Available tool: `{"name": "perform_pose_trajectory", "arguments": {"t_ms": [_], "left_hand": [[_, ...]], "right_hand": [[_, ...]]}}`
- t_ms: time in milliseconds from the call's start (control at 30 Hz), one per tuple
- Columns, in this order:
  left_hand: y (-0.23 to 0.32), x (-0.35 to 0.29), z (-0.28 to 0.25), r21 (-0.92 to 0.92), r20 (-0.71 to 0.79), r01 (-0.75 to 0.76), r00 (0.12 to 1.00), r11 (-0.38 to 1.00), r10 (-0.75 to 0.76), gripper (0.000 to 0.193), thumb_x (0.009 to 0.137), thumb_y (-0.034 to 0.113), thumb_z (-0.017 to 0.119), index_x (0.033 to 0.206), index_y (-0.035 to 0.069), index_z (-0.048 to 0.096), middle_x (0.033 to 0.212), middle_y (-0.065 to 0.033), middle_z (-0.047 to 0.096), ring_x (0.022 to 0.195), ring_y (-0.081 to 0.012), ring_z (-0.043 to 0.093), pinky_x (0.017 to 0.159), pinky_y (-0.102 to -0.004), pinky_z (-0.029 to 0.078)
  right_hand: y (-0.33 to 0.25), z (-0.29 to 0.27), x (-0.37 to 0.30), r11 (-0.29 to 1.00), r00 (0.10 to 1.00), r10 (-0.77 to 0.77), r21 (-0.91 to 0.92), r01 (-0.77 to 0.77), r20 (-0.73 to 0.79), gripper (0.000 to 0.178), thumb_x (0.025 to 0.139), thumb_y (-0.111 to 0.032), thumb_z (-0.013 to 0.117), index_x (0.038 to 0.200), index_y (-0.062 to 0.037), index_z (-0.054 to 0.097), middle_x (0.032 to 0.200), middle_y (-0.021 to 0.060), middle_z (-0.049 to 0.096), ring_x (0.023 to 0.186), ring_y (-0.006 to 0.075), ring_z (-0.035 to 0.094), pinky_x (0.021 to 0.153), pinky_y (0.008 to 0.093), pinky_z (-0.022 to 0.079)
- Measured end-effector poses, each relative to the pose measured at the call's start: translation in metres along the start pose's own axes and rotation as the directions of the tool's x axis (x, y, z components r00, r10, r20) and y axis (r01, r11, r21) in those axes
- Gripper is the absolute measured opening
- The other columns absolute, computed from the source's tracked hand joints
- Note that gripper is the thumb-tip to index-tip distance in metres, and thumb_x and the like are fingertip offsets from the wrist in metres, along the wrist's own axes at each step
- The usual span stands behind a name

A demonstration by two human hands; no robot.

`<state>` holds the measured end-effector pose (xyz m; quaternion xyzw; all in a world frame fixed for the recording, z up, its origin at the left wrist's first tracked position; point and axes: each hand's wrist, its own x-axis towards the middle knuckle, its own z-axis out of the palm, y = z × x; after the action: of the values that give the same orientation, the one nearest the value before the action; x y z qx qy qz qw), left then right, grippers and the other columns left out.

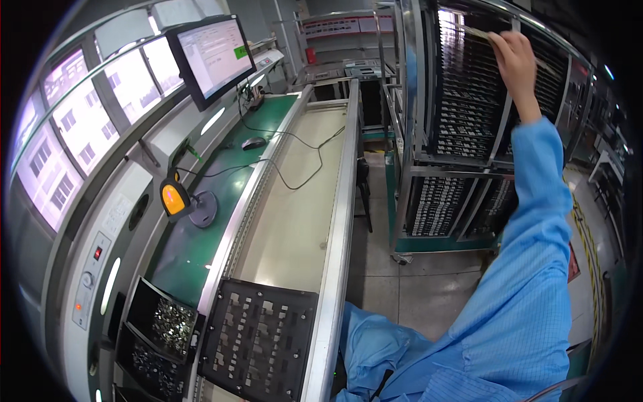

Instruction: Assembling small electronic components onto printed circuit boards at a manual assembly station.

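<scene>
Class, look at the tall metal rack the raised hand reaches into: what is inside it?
The rack holds rows of stacked flat boards. The right hand covers part of one row.

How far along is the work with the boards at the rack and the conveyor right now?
Looks done: a black perforated tray already lies on the conveyor at its near end, with small parts in its cut-outs. In hand: the right hand is raised to the upper slots of the rack, gripping a thin board. The left hand is out of view. Left: the rack's many slots look mostly filled, and the rest of the conveyor carries nothing.
</scene>
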<state>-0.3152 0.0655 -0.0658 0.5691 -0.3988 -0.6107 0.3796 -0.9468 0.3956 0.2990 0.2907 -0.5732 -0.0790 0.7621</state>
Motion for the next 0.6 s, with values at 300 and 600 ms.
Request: {"name": "perform_pose_trajectory", "arguments": {"t_ms": [300,600], "left_hand": [[-0.009,-0.003,-0.014,-0.158,0.067,-0.015,0.997,0.987,0.026,0.053,0.089,0.018,0.052,0.137,0.008,0.031,0.108,-0.0084,0.040,0.096,-0.0198,0.042,0.079,-0.0329,0.036],[0.023,-0.067,0.028,0.123,-0.239,-0.366,0.891,0.922,0.386,0.065,0.075,0.001,0.045,0.139,0.005,0.032,0.140,-0.0187,0.033,0.128,-0.0271,0.033,0.103,-0.0359,0.027]], "right_hand": [[-0.161,-0.106,0.045,-0.159,0.683,0.418,0.789,-0.594,0.599,0.033,0.088,-0.008,0.060,0.117,0.0054,0.053,0.099,0.0061,0.065,0.088,0.0061,0.056,0.075,0.0175,0.043],[-0.292,-0.105,0.099,-0.845,0.637,-0.467,-0.099,-0.525,0.613,0.030,0.091,-0.012,0.055,0.116,0.0036,0.054,0.102,0.0084,0.065,0.086,0.0108,0.064,0.077,0.0239,0.052]]}}
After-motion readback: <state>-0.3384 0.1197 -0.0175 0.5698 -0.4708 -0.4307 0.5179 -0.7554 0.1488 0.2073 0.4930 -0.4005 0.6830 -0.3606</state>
